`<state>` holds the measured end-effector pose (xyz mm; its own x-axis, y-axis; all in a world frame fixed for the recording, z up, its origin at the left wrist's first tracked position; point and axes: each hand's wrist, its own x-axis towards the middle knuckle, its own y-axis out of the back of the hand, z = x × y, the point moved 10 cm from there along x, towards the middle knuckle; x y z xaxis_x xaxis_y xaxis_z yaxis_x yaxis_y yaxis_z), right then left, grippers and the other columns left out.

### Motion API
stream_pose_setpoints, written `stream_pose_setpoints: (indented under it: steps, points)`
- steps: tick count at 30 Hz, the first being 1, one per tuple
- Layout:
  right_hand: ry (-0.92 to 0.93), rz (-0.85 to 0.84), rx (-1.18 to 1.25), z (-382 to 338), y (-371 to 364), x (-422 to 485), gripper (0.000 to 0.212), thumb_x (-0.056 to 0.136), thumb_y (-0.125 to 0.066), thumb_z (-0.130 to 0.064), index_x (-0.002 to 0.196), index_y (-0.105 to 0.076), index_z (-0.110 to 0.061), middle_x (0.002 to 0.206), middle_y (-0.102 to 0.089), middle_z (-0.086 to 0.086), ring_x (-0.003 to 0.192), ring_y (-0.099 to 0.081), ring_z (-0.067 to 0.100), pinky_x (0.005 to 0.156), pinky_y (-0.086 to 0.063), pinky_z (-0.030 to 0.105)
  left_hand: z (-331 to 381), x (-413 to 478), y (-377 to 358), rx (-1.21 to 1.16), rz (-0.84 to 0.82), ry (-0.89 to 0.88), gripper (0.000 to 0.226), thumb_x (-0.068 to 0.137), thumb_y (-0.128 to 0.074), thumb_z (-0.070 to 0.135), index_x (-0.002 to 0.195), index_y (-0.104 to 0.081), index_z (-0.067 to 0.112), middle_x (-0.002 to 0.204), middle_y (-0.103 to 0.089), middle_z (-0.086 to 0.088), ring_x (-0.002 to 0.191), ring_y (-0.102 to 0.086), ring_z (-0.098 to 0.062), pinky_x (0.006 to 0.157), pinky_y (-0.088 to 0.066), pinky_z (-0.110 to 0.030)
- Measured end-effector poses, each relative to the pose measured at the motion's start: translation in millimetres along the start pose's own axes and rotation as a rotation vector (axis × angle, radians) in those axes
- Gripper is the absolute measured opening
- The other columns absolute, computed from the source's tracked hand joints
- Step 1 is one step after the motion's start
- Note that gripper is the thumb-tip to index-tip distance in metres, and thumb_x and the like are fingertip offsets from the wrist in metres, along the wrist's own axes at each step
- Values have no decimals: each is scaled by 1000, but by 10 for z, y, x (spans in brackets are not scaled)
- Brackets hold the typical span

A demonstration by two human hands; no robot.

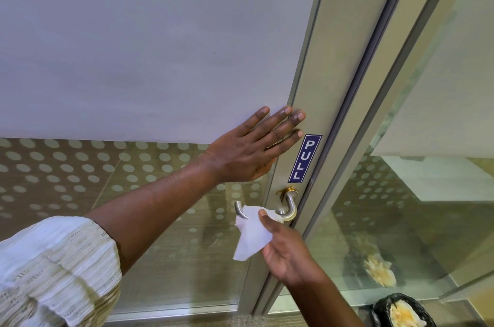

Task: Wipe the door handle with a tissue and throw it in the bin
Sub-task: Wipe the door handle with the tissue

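1. Two hands at the glass door (320,59).
2. Left hand (248,153): fingers straight, flat on it, empty.
3. Right hand (283,249): pinching white tissue (252,235) draped over lever handle (290,210).
4. Bin (379,308) lower right, well apart.

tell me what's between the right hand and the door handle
A white tissue: the right hand holds it against the door handle, as the head view shows.

A blue PULL sticker (304,158) runs down the metal frame (334,72) beside dotted glass (66,171).
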<state>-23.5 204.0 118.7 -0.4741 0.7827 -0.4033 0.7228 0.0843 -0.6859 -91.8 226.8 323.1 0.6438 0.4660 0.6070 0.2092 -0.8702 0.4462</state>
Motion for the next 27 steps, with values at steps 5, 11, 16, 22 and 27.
stream_pose_setpoints:
  steps: [5,11,16,22,27]
  points:
    - [84,132,-198,-466,443,46,41,85,-69,-10,112,-61,20,107,-70,34,94,-72,43,93,-56,52,2,-5,-19,3,-17,-7,70,103,-47,31,166,-24,10,172,-19,-17,160,-15,-36,130,-6,-52]
    - [203,348,-1209,-991,581,5,32,99,-58,-37,96,-73,-9,88,-75,12,85,-71,31,78,-52,37,0,-9,-31,-9,-27,-6,70,104,-46,30,166,-23,10,172,-17,-18,160,-12,-36,130,-4,-53]
    - [358,404,-1826,-1418,266,-239,26,96,-53,-41,110,-66,-23,93,-71,1,80,-61,20,69,-45,30,2,-7,-36,-8,-34,-11,72,102,-48,31,166,-22,10,173,-16,-18,160,-13,-36,130,-6,-53]
    - [165,262,-1509,-1471,132,-397,33,88,-65,-33,118,-51,-30,96,-65,-8,79,-65,12,62,-46,27,4,-11,-48,3,-36,-20,71,104,-46,34,167,-21,10,173,-16,-18,160,-13,-37,130,-6,-53]
    - [63,157,-1237,-1459,199,-379,40,86,-61,-12,122,-55,-28,104,-71,16,78,-66,28,69,-48,35,7,-6,-44,5,-28,-20,73,104,-48,34,166,-21,10,172,-15,-19,160,-12,-37,130,-7,-53]
